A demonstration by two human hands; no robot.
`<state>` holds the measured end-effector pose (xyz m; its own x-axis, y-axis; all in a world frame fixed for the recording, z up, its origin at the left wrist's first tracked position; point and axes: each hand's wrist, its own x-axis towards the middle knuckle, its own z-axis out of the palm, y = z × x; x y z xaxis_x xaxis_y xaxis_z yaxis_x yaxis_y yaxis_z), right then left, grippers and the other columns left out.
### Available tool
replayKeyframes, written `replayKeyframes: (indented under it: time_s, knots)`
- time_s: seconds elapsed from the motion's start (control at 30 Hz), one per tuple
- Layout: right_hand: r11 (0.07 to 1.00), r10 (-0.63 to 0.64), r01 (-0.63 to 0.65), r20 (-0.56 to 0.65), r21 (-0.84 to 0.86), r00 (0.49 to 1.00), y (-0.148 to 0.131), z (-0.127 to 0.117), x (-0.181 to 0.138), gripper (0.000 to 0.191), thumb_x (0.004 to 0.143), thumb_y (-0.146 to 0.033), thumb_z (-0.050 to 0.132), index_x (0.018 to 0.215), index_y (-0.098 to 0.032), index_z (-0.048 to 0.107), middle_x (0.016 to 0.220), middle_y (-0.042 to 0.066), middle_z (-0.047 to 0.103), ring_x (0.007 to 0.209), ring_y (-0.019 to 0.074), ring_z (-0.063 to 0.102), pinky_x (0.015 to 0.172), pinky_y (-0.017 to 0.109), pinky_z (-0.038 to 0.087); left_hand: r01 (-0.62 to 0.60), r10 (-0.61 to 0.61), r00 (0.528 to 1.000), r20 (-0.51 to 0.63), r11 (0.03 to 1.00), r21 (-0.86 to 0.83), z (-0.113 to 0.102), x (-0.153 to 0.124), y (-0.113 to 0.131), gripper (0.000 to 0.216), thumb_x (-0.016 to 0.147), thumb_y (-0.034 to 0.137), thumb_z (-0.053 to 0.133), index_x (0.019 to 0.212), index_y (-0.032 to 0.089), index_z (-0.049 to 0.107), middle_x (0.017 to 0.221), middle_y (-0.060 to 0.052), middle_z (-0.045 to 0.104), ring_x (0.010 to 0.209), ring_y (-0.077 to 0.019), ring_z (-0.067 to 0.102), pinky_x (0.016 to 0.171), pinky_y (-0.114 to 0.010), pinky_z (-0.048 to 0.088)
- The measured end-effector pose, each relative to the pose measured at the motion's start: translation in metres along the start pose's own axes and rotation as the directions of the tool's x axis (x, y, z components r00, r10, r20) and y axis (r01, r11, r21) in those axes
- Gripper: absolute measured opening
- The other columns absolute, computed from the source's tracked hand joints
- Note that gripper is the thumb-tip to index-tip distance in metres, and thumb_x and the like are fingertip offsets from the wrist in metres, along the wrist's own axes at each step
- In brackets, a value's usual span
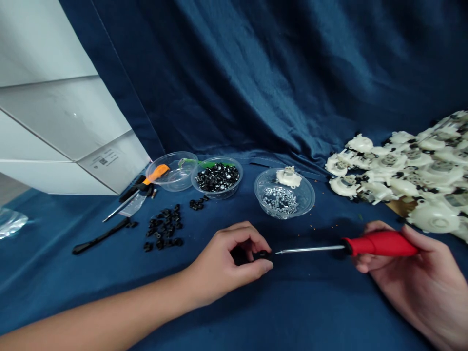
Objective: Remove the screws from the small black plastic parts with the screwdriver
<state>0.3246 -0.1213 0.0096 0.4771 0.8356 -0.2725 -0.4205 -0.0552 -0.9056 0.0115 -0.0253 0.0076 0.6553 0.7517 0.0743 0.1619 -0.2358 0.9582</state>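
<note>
My left hand (229, 261) rests on the blue cloth (300, 312), its fingers pinched round a small black part (262, 254). My right hand (420, 278) grips the red handle of a screwdriver (380, 243). The thin metal shaft points left, and its tip sits right at the black part. Just behind stands a clear bowl of silver screws (284, 199) with one white plastic part on its rim.
A clear bowl of black parts (218, 176) and an empty-looking clear bowl (172, 170) stand at the back. Loose black parts (164, 228), an orange-handled tool (141, 191) and a black strip (100, 237) lie left. White plastic housings (409, 170) are heaped right; white boxes (54, 117) far left.
</note>
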Motion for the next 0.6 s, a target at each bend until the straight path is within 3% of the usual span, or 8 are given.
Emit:
replayKeyframes:
  time_s: [0.13,0.3,0.47,0.6]
  knots:
    - [0.999,-0.020,0.020,0.023,-0.026,1.000,0.0012,0.0003,0.0009,0.034,0.079,-0.056,0.081,0.079,-0.022,0.087,0.067,0.010,0.080,0.051,0.0235,0.072,0.052,0.032,0.063,-0.049,0.050,0.999,-0.022,0.998,0.051,-0.0013,0.0018,-0.0003,0.009,0.085,0.017,0.078,0.093,0.019,0.074,0.093,-0.002,0.067,0.077,-0.0153,0.063,0.071,-0.029,0.053]
    - [0.999,-0.024,0.026,0.043,-0.026,0.999,0.0023,-0.0007,0.0030,0.034,0.081,-0.056,0.080,0.080,-0.023,0.088,0.068,0.010,0.080,0.052,0.0243,0.073,0.053,0.033,0.064,0.060,-0.061,0.998,-0.015,0.998,-0.024,0.0007,-0.0003,-0.0025,0.012,0.090,0.022,0.077,0.097,0.019,0.068,0.082,0.002,0.065,0.072,-0.0138,0.061,0.068,-0.026,0.050]
    - [1.000,-0.024,0.025,0.020,-0.019,1.000,0.0005,0.0024,0.0012,0.034,0.077,-0.056,0.082,0.078,-0.022,0.087,0.064,0.011,0.079,0.051,0.0243,0.072,0.051,0.032,0.063,0.092,-0.090,0.996,0.021,0.989,-0.118,0.0003,0.0001,-0.0043,0.015,0.094,0.028,0.079,0.102,0.019,0.070,0.094,-0.003,0.077,0.075,-0.0146,0.066,0.069,-0.027,0.053]
    - [1.000,-0.012,0.012,-0.004,-0.018,1.000,-0.0006,0.0038,0.0005,0.035,0.076,-0.056,0.083,0.077,-0.022,0.088,0.062,0.011,0.078,0.050,0.0238,0.072,0.050,0.031,0.063,0.012,-0.013,1.000,-0.010,0.997,-0.076,-0.0007,0.0008,-0.0054,0.009,0.091,0.019,0.078,0.099,0.019,0.074,0.099,-0.003,0.071,0.079,-0.0146,0.066,0.072,-0.027,0.053]
